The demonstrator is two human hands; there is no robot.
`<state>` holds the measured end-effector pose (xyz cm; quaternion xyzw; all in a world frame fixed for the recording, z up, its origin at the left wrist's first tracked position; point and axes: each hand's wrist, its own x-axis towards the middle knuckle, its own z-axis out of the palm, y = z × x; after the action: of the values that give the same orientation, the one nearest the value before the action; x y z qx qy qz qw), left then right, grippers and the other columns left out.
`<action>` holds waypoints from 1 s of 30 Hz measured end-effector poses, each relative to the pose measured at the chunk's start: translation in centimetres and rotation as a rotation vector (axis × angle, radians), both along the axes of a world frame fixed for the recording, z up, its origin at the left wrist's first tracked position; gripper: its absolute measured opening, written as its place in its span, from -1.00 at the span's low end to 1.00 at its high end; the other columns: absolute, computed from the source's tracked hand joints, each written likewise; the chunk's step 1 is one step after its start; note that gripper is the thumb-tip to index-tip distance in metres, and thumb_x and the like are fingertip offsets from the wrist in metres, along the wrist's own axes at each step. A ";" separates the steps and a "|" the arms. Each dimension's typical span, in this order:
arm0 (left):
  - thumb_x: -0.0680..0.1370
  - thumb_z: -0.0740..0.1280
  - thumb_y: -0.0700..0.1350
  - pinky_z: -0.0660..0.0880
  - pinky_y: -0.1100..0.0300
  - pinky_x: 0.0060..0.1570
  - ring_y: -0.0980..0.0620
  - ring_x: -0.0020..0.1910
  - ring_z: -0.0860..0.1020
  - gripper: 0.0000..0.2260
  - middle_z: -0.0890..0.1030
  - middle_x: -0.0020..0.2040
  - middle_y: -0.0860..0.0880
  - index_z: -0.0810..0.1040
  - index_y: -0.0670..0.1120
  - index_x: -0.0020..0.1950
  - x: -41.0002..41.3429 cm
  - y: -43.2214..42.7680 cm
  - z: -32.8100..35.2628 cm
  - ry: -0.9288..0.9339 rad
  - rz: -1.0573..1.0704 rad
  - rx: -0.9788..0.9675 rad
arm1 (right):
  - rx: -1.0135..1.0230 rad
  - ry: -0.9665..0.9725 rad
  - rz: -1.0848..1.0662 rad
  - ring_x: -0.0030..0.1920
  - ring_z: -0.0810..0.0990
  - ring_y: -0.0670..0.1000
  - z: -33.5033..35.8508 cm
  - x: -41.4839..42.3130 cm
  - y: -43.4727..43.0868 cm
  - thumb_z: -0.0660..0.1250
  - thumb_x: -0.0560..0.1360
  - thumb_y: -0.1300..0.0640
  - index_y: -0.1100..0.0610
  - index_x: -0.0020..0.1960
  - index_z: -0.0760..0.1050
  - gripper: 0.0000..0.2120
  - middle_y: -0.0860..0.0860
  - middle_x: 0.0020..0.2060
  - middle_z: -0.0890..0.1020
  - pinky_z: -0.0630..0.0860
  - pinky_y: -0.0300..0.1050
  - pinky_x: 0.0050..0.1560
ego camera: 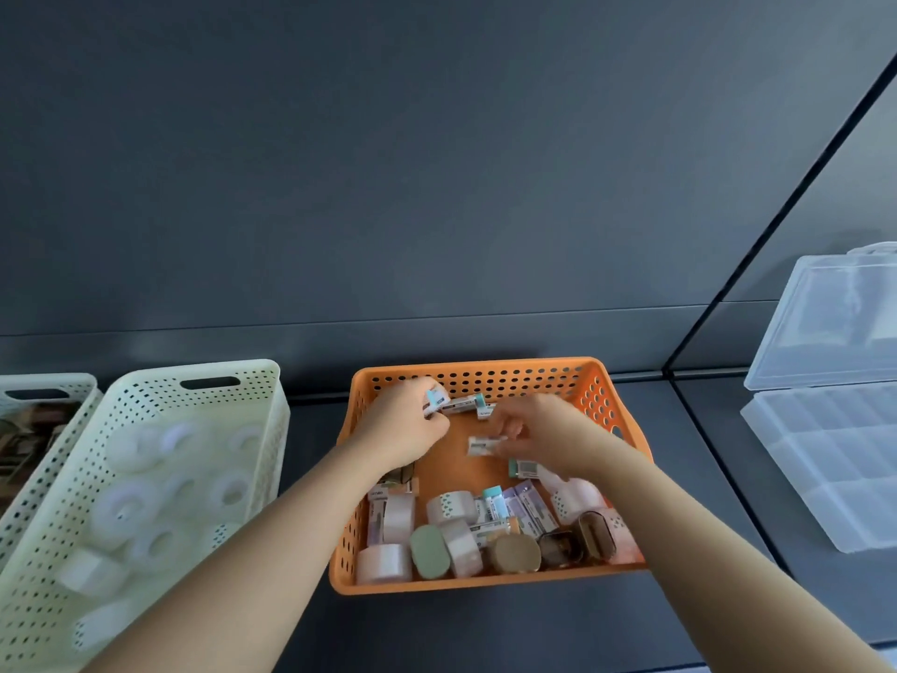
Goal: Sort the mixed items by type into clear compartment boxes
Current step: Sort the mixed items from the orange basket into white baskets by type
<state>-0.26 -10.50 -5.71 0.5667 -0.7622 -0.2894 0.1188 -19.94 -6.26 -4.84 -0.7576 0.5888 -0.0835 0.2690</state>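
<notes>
forearms (272, 541) over dark grey counter (704, 478)

No legible text anywhere. Printed labels on small tubes (529, 510) inside orange basket (602, 381), all too blurred and small to read. Dotted pattern, not lettering, on tape rolls (451, 507).

Both forearms were bare from the lower edge of the view up to the wrists, with no sleeve showing on either. The left hand (405, 425) and the right hand (539, 432) wore nothing: no glove, ring, watch or band could be seen. The fingers (507, 429) of the right hand were blurred.
</notes>
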 end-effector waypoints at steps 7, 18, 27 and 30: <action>0.55 0.32 -0.05 0.46 0.15 -0.29 -0.03 -0.15 0.60 -0.90 0.63 -0.12 0.01 0.60 -0.02 -0.02 -3.6 -1.2 -1.6 -0.426 -0.027 -0.304 | -0.159 -0.182 -0.254 -0.12 0.58 -0.19 0.8 -2.3 0.8 0.39 0.50 0.17 0.08 0.09 0.62 -0.83 -0.16 -0.11 0.62 0.53 -0.29 -0.05; 0.52 0.37 0.06 0.48 0.16 -0.38 0.06 -0.32 0.57 -0.82 0.62 -0.25 0.04 0.57 -0.02 -0.16 -2.2 -0.3 -0.3 -0.159 0.065 -0.237 | -0.051 -0.368 -0.570 -0.14 0.65 0.00 0.1 0.5 0.3 0.30 0.56 0.15 0.13 0.17 0.47 -0.80 0.02 -0.02 0.64 0.64 -0.01 -0.14; 0.43 0.50 -0.05 0.55 0.18 -0.37 0.06 -0.28 0.66 -0.85 0.69 -0.25 -0.04 0.65 -0.11 -0.14 4.8 4.3 4.6 0.538 0.352 0.139 | 0.132 -0.769 -0.355 -0.34 0.56 -0.12 3.3 7.8 0.7 0.31 0.57 0.13 0.16 -0.16 0.47 -0.85 0.01 -0.33 0.58 0.52 -0.24 -0.22; 0.46 0.46 -0.04 0.52 0.30 -0.41 0.18 -0.30 0.63 -0.88 0.67 -0.25 0.03 0.62 -0.06 -0.10 8.6 5.7 5.5 0.552 0.364 0.119 | 0.140 -0.714 -0.266 -0.32 0.57 -0.07 4.6 11.5 0.8 0.29 0.57 0.08 0.16 -0.12 0.49 -0.84 0.02 -0.36 0.61 0.52 -0.09 -0.18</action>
<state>8.31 -4.84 -0.19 0.5998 -0.5691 -0.4501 0.3372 -8.48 -5.44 -0.28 -0.5775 0.5557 -0.3357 0.4950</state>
